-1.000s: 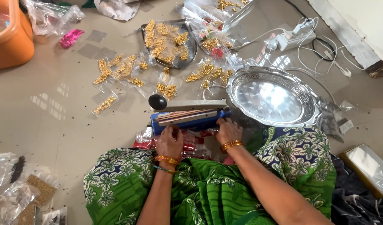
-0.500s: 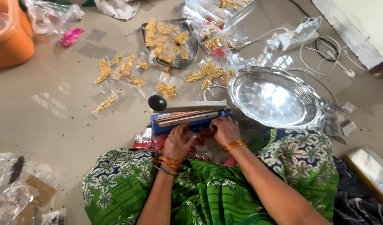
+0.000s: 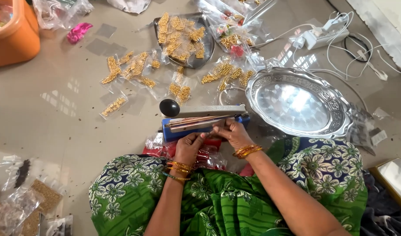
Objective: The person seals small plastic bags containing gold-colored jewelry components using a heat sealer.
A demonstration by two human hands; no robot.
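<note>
- Floor of smooth grey stone is the work surface; it is glossy and window light is reflected on it in pale patches.
- Person sits on this floor, and the lap, in green cloth with white flowers, fills the lower part of the view.
- White power strip with loose white cables lies at the far right, near the wall.
- Blue heat sealer stands on the floor just in front of the knees; its arm with a black knob is raised a little.
- Left hand and right hand meet at the near edge of the sealer. The fingers of both are pinched together on a small clear packet, which is too small to see well. Both wrists carry golden bangles.
- Red packets in clear plastic lie between the sealer and the lap, under the hands.
- Silver tray with a patterned rim is just right of the sealer; I see nothing in it, only the reflection of light.
- Dark round plate farther away holds many small bags of golden pieces.
- More golden bags are scattered on the floor between the plate and the sealer.
- Orange tub stands at the far left corner; its content is cut by the edge.
- Clear bags with brown and dark grains lie at the near left.
</note>
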